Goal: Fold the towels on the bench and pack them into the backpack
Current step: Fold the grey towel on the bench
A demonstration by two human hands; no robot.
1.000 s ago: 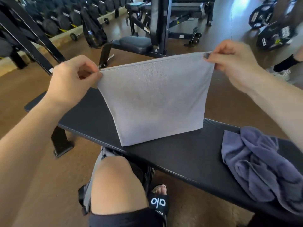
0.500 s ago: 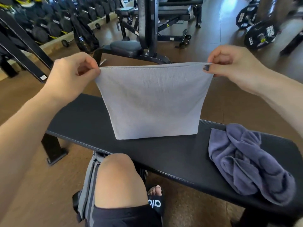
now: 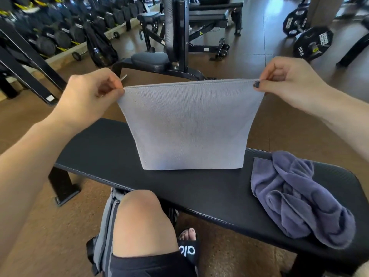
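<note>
Gym floor, head view. Our left hand and right hand each pinch one top corner of the light grey towel, thumb against curled fingers, both grips closed on cloth. The towel hangs taut between them as a flat panel, apparently already doubled, its bottom edge at or just above the black padded table; we cannot tell if it touches. We judge the two-corner hold keeps the edges level and the cloth free of creases, so the next fold can be laid down squarely on the pad.

A second towel, the dark blue towel, lies crumpled on the right end of the table, apart from the grey one and not yet folded.

A grey bag with dark stripes sits on the floor beside our bare knee, partly under the table. We take it for the backpack, placed within easy reach for packing; its opening is hidden.

Writing: the black slide sandal reads "alo" in white. A weight plate at the far right carries "10KG"; its other lettering is too blurred to read. A yellow warning sticker shows on the frame of the adjustable bench behind, text illegible. A dumbbell rack lines the left wall.
</note>
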